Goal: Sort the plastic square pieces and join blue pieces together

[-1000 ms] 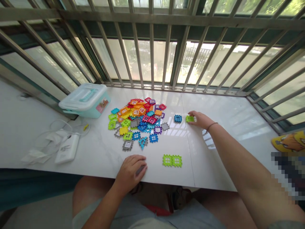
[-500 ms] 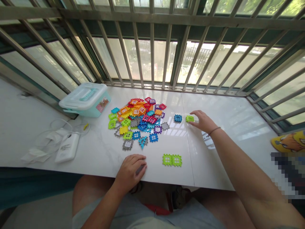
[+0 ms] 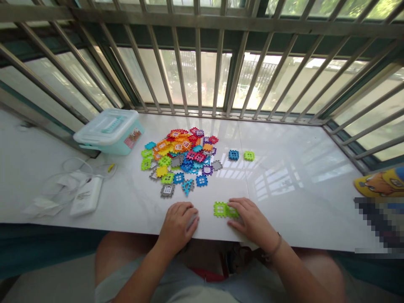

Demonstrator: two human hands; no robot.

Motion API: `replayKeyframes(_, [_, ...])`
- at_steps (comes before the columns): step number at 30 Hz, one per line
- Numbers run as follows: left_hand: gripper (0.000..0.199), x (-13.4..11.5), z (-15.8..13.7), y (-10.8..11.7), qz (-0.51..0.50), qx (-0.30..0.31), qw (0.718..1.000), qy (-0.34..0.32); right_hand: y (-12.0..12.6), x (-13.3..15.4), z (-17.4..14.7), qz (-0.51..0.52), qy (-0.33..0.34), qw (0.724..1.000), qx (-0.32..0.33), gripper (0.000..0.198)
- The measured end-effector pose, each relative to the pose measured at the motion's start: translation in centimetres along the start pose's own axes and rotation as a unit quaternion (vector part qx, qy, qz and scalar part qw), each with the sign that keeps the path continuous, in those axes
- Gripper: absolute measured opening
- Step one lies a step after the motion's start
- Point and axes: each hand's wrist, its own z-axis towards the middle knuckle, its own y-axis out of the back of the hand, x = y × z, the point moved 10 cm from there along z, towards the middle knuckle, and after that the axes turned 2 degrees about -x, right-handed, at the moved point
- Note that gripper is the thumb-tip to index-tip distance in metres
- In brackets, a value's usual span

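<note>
My right hand [image 3: 251, 219] is at the right end of a pair of joined green window tiles [image 3: 220, 209]. Its fingers lie over the far edge and the thumb is by the near edge, covering part of the right tile. My left hand [image 3: 178, 223] rests at the table's front edge, fingers together and bent, thumb apart; only bare table shows in the gap. Farther back, a blue window tile [image 3: 234, 155] and a single green window tile [image 3: 249, 155] lie side by side, apart from the hands.
A heap of coloured interlocking plastic tiles [image 3: 181, 147] covers the middle left of the white table [image 3: 293, 189]. Behind it to the left stands a lidded pale-teal box [image 3: 120, 143]. A white power strip [image 3: 86, 197] with cables lies at left. Metal bars [image 3: 195, 75] border the back.
My right hand has let go of the single green tile at the back and come toward me onto the joined green pair. My left hand has stayed about where it was.
</note>
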Motion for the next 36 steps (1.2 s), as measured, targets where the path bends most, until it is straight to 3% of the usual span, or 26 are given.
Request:
replayKeyframes(4, [0.053, -4.0, 0.5, -2.3, 0.010, 0.054, 0.996, -0.071, -0.6, -0.2, -0.9, 0.016, -0.028, 0.999, -0.037, 0.050])
replayKeyframes(8, [0.053, -6.3, 0.7, -3.6, 0.013, 0.082, 0.991, -0.108, -0.7, -0.2, -1.0, 0.005, -0.030, 0.999, -0.044, 0.047])
replayKeyframes(13, [0.049, -6.2, 0.9, -3.4, -0.002, 0.069, 0.993, -0.096, -0.3, 0.4, -0.9, -0.013, -0.013, 0.999, -0.030, 0.026])
replayKeyframes(25, [0.046, -5.7, 0.9, -3.0, -0.037, 0.062, 0.994, -0.083, 2.3, -2.5, -4.0, 0.005, -0.053, 0.995, -0.090, 0.028])
replayKeyframes(29, [0.054, -5.9, 0.5, -3.0, -0.050, 0.068, 0.991, -0.099, 1.6, -0.5, -3.2, 0.037, -0.053, 0.991, -0.114, 0.026])
replayKeyframes(36, [0.047, -5.8, 0.5, -2.6, -0.071, 0.033, 0.992, -0.095, -0.8, 3.0, 0.4, 0.069, -0.007, 0.993, -0.096, 0.033])
